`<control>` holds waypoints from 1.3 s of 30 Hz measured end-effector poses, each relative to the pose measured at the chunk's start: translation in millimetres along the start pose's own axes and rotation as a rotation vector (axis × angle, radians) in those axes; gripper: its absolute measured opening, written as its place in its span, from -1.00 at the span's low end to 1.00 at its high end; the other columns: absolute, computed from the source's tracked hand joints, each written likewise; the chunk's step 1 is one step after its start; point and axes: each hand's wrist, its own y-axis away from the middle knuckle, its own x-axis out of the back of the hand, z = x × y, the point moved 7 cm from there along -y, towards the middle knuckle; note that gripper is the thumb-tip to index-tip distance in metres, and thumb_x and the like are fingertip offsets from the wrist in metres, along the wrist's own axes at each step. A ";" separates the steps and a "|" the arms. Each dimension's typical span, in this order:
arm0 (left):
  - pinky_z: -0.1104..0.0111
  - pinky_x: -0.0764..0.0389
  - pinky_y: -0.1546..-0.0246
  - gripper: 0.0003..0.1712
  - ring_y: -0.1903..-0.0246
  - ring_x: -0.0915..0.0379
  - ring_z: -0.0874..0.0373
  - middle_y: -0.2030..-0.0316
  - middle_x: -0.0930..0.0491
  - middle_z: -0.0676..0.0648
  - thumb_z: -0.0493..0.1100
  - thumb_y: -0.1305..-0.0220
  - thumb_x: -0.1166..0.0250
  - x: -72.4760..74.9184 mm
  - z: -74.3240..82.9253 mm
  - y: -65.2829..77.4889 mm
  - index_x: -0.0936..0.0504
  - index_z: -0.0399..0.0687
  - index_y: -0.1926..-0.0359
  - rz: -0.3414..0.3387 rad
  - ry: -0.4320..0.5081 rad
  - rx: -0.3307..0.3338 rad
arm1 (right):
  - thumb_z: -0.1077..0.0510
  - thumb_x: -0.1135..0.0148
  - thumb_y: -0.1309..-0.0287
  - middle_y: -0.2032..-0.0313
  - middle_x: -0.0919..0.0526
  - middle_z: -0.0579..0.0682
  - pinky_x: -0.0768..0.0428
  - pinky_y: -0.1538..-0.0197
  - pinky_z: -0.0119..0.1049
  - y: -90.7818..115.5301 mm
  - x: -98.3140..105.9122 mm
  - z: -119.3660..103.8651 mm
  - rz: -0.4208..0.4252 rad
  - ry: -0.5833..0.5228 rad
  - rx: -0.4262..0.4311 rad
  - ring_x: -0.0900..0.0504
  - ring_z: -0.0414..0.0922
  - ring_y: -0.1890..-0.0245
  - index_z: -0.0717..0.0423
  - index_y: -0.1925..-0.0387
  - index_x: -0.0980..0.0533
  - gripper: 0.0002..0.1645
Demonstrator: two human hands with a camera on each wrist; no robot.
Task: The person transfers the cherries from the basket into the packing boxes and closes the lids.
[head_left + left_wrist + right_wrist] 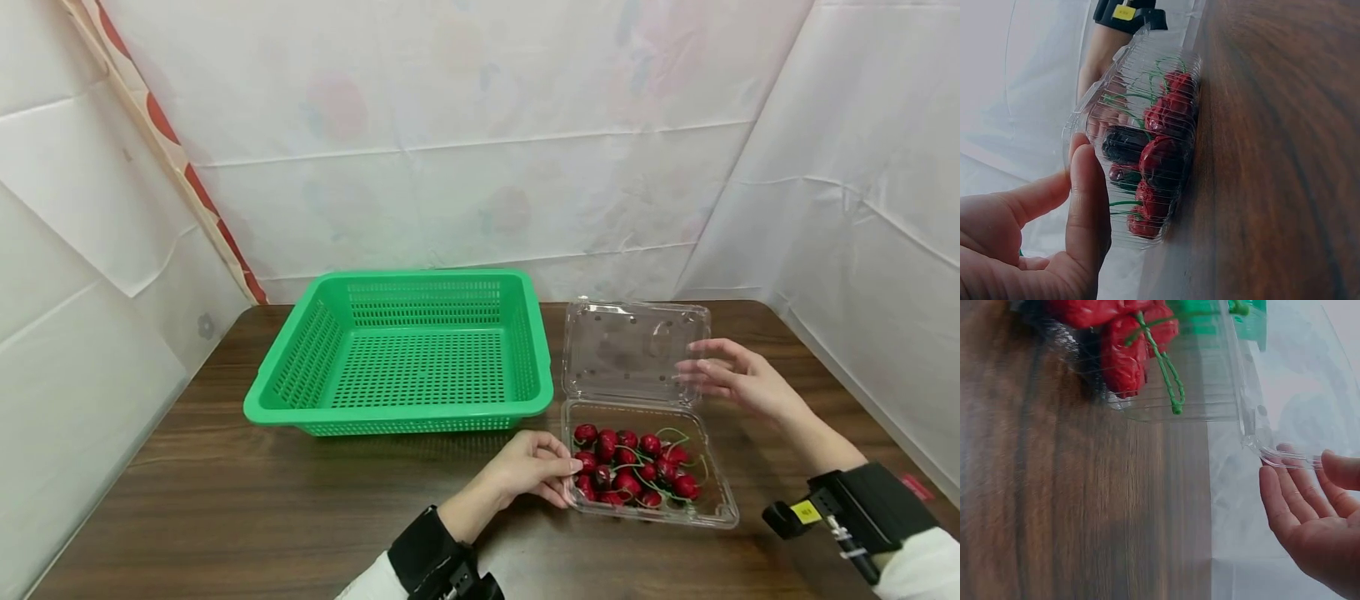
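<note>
A clear plastic clamshell box [675,518] sits on the table with its hinged lid [622,354] raised at the back. Inside it lie several dark red cherries [626,467] with green stems. My left hand [528,468] pinches the box's left rim between thumb and fingers; the left wrist view shows the thumb [1087,203] against the clear side. At the lid's right edge is my right hand [738,379], its fingers fairly straight and spread. From the right wrist, the fingers [1297,494] overlap the lid's edge; whether they touch it I cannot tell.
A green perforated plastic basket [397,417] stands left of the box, with bare mesh showing inside. Brown wood-grain table [225,508] lies beneath everything. White sheeting [465,167] hangs behind and along both sides.
</note>
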 end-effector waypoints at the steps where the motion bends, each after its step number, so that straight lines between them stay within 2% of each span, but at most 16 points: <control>1: 0.33 -0.54 0.63 -0.91 0.74 -0.44 0.19 0.68 -0.48 -0.07 -0.35 -0.13 -0.19 0.1 0.2 0.1 -0.44 -0.29 0.38 0.002 -0.002 0.002 | 0.39 0.17 -0.26 0.16 -0.60 0.03 -0.52 0.19 -0.32 1.9 -1.3 -4.5 -0.003 0.047 0.051 -0.58 -0.12 0.15 0.34 -0.01 -0.24 -0.71; 3: 0.32 -0.54 0.63 -0.91 0.74 -0.44 0.19 0.68 -0.48 -0.07 -0.34 -0.13 -0.19 0.4 0.5 0.3 -0.44 -0.29 0.37 0.004 -0.004 0.006 | 0.43 0.18 -0.24 0.16 -0.60 0.05 -0.54 0.22 -0.31 6.0 -3.5 -12.4 0.011 0.154 0.130 -0.58 -0.13 0.16 0.45 0.00 -0.20 -0.71; 6: 0.32 -0.54 0.62 -0.91 0.74 -0.44 0.20 0.67 -0.48 -0.07 -0.34 -0.13 -0.20 0.7 1.0 0.7 -0.44 -0.29 0.37 0.006 -0.007 0.007 | 0.48 0.13 -0.19 0.20 -0.61 0.06 -0.54 0.27 -0.33 12.9 -7.4 -22.7 0.076 0.345 0.208 -0.60 -0.17 0.20 0.53 0.06 -0.20 -0.72; 10: 0.33 -0.55 0.60 -0.91 0.73 -0.45 0.22 0.68 -0.48 -0.05 -0.34 -0.12 -0.20 0.2 1.2 0.3 -0.43 -0.27 0.39 -0.012 -0.008 -0.007 | 0.52 0.05 -0.12 0.21 -0.60 0.06 -0.52 0.26 -0.45 23.1 -13.5 -31.4 0.147 0.511 0.266 -0.58 -0.25 0.23 0.46 0.11 -0.29 -0.74; 13: 0.33 -0.55 0.60 -0.90 0.72 -0.46 0.24 0.68 -0.49 -0.03 -0.34 -0.12 -0.20 -0.6 2.7 0.5 -0.42 -0.27 0.41 -0.028 -0.028 -0.036 | 0.57 0.00 -0.04 0.21 -0.59 0.11 -0.50 0.26 -0.50 30.3 -18.9 -36.5 0.170 0.602 0.309 -0.57 -0.29 0.21 0.40 0.11 -0.32 -0.67; 17: 0.29 -0.55 0.61 -0.88 0.73 -0.47 0.23 0.69 -0.52 -0.06 -0.31 -0.13 -0.20 -1.0 5.7 2.3 -0.43 -0.30 0.40 -0.028 -0.081 -0.073 | 0.60 -0.07 0.04 0.21 -0.57 0.17 -0.44 0.43 -0.54 39.4 -25.1 -40.3 0.209 0.727 0.328 -0.56 -0.35 0.24 0.31 0.08 -0.35 -0.57; 21: 0.22 -0.54 0.65 -0.85 0.77 -0.46 0.17 0.71 -0.50 -0.11 -0.28 -0.14 -0.21 -0.7 12.1 6.8 -0.44 -0.31 0.39 0.013 -0.166 -0.099 | 0.56 -0.18 0.11 0.36 -0.57 0.04 -0.33 0.59 -0.52 48.3 -29.5 -44.1 0.295 0.888 0.314 -0.52 -0.38 0.47 0.22 0.12 -0.38 -0.54; 23: 0.21 -0.52 0.68 -0.83 0.77 -0.45 0.13 0.71 -0.50 -0.11 -0.23 -0.13 -0.23 -0.1 17.2 10.9 -0.46 -0.28 0.39 0.048 -0.262 -0.118 | 0.55 -0.23 0.17 0.42 -0.54 -0.03 -0.36 0.54 -0.58 51.9 -32.3 -46.6 0.329 0.969 0.318 -0.48 -0.36 0.52 0.20 0.16 -0.40 -0.52; 25: 0.26 -0.52 0.67 -0.78 0.78 -0.45 0.12 0.73 -0.49 -0.10 -0.16 -0.13 -0.24 0.1 23.3 15.4 -0.50 -0.27 0.36 0.085 -0.416 -0.140 | 0.56 -0.25 0.23 0.41 -0.55 -0.04 -0.37 0.45 -0.63 54.5 -35.9 -48.5 0.339 1.042 0.332 -0.49 -0.34 0.50 0.18 0.17 -0.41 -0.49; 27: 0.35 -0.49 0.65 -0.72 0.78 -0.42 0.17 0.74 -0.49 -0.05 -0.09 -0.11 -0.25 -1.6 32.8 21.8 -0.54 -0.26 0.31 0.118 -0.632 -0.178 | 0.59 -0.26 0.29 0.36 -0.58 -0.01 -0.38 0.35 -0.67 56.7 -39.8 -49.6 0.330 1.092 0.347 -0.53 -0.30 0.42 0.18 0.18 -0.42 -0.46; 29: 0.44 -0.44 0.65 -0.70 0.78 -0.37 0.25 0.72 -0.49 0.00 -0.06 -0.11 -0.25 -5.3 44.6 29.0 -0.58 -0.24 0.29 0.158 -0.867 -0.225 | 0.60 -0.26 0.35 0.32 -0.60 0.00 -0.37 0.33 -0.68 59.1 -43.0 -50.2 0.319 1.123 0.359 -0.53 -0.30 0.39 0.17 0.19 -0.43 -0.42; 31: 0.50 -0.37 0.65 -0.75 0.77 -0.34 0.31 0.69 -0.49 0.03 -0.08 -0.12 -0.25 -10.3 58.5 36.7 -0.60 -0.21 0.31 0.207 -1.070 -0.286 | 0.63 -0.23 0.40 0.29 -0.60 0.01 -0.38 0.32 -0.69 61.2 -46.1 -50.3 0.303 1.139 0.368 -0.54 -0.29 0.36 0.17 0.18 -0.43 -0.38; 33: 0.50 -0.32 0.73 -0.84 0.75 -0.32 0.32 0.66 -0.48 0.06 -0.13 -0.13 -0.24 -15.4 73.6 45.0 -0.60 -0.15 0.39 0.273 -1.227 -0.351 | 0.64 -0.21 0.47 0.28 -0.59 0.00 -0.38 0.32 -0.69 63.3 -48.6 -50.7 0.297 1.157 0.381 -0.53 -0.27 0.36 0.17 0.18 -0.44 -0.35; 37: 0.51 -0.30 0.77 -0.91 0.69 -0.39 0.25 0.60 -0.49 0.04 -0.21 -0.15 -0.20 -25.1 104.4 61.9 -0.56 -0.10 0.46 0.442 -1.389 -0.524 | 0.66 -0.19 0.57 0.26 -0.59 -0.01 -0.37 0.36 -0.66 66.8 -53.2 -51.3 0.288 1.198 0.407 -0.53 -0.21 0.34 0.18 0.18 -0.45 -0.29; 39: 0.51 -0.36 0.73 -0.92 0.62 -0.44 0.23 0.54 -0.52 0.02 -0.21 -0.16 -0.20 -30.6 117.1 68.9 -0.57 -0.12 0.41 0.514 -1.410 -0.631 | 0.66 -0.19 0.61 0.26 -0.59 -0.01 -0.35 0.36 -0.63 68.5 -55.1 -51.8 0.285 1.213 0.416 -0.53 -0.18 0.33 0.19 0.19 -0.46 -0.27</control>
